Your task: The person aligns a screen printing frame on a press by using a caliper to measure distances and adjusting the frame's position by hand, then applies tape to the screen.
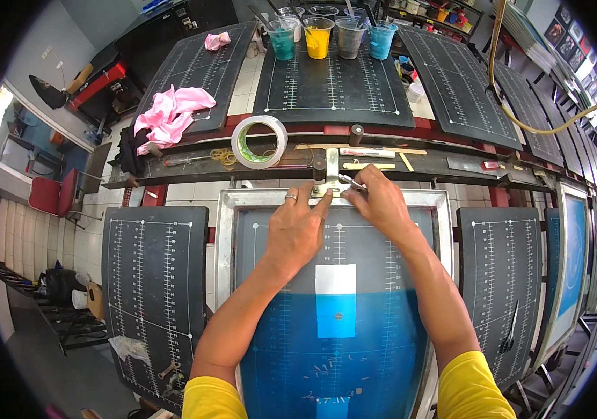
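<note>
A silver-framed printing screen (pixel 226 237) with blue mesh lies in front of me. At the middle of its far edge is a pale metal bracket (pixel 331 171). My left hand (pixel 295 230), wearing a ring, rests on the frame's far edge. Its fingers are stretched out, with one fingertip against the bracket. Beside it, the fingers of my right hand (pixel 379 202) are closed around a thin silver metal tool (pixel 355 184) at the bracket's right side. The tool's kind is partly hidden by the fingers. Through the mesh shows a white rectangle (pixel 335 278), its lower part looking blue.
Black ruled pallets (pixel 155 293) surround the screen. Along the rail behind it lie a tape roll (pixel 260 142), a marker (pixel 367 152) and sticks. Pink cloth (pixel 172 115) and several paint cups (pixel 318 38) sit farther back. Scissors (pixel 512 328) lie on the right pallet.
</note>
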`<state>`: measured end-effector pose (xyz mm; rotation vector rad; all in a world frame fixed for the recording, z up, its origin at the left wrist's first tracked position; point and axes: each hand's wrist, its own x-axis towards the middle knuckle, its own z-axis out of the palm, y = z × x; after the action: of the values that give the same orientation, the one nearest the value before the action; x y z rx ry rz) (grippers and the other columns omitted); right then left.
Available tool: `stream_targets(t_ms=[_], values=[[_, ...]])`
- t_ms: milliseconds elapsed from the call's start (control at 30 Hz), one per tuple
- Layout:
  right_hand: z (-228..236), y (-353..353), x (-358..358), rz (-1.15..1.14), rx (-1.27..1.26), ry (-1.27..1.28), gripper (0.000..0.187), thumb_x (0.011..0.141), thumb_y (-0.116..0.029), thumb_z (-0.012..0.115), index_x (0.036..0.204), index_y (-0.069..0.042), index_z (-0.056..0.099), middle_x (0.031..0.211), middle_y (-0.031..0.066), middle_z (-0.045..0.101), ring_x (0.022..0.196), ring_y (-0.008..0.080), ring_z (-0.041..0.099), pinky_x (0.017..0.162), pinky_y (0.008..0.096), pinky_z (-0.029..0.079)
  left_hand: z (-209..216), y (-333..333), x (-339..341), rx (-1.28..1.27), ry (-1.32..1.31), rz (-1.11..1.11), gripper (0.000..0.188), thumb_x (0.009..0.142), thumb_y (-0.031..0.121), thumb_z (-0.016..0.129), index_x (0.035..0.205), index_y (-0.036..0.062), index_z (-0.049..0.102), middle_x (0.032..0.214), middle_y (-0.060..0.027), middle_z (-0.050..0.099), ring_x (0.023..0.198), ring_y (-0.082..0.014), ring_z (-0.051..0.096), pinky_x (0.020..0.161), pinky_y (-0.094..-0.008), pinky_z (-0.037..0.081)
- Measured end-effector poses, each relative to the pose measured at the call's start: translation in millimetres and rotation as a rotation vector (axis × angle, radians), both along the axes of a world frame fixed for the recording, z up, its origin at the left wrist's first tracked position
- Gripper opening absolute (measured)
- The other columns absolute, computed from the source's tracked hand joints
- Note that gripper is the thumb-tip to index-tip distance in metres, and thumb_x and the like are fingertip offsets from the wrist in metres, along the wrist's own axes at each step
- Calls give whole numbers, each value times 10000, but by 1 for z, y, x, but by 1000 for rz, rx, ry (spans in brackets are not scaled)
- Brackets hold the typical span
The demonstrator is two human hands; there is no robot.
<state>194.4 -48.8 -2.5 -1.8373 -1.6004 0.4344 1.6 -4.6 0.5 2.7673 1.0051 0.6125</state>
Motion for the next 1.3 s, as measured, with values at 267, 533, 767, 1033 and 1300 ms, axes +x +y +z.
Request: stream_targets(t_ms=[267, 533, 767, 1033, 1300], values=[[-2, -1, 2, 7, 6, -26, 161, 837, -98, 683, 968, -31, 617, 963, 129, 636, 808, 346, 648, 702, 444, 502, 0, 0, 1, -3, 0, -8, 415, 796, 75, 683, 1207, 133, 682, 1260, -115, 564, 1060, -298, 570, 799, -381, 569], [-11, -1, 8, 18, 45, -53, 211, 811, -10, 660, 1017, -36, 624, 952, 118, 650, 717, 311, 615, 640, 394, 475, 2, 1, 2, -23, 6, -11, 414, 796, 62, 673, 1204, 130, 683, 1267, -117, 560, 1077, -300, 564, 815, -387, 562], [0, -1, 7, 94, 21, -8, 203, 808, -30, 661, 1004, -39, 608, 1021, 127, 648, 870, 365, 652, 743, 442, 514, 1, 2, 0, -29, 3, -7, 394, 796, 61, 665, 1184, 122, 690, 1259, -119, 564, 1083, -303, 565, 819, -387, 560], [-12, 0, -2, -3, 11, -94, 228, 792, -34, 672, 992, -33, 561, 994, 138, 639, 840, 369, 654, 698, 455, 517, 3, 2, 2, -12, 17, 3, 377, 777, 53, 672, 1146, 122, 703, 1272, -120, 573, 1076, -316, 580, 827, -393, 556], [5, -1, 16, -66, -85, 243, 187, 832, -102, 686, 980, -17, 612, 837, 134, 624, 714, 233, 632, 633, 385, 482, 0, 3, 2, -9, -1, 7, 393, 787, 66, 678, 1169, 154, 696, 1267, -119, 578, 1076, -313, 582, 834, -392, 545]])
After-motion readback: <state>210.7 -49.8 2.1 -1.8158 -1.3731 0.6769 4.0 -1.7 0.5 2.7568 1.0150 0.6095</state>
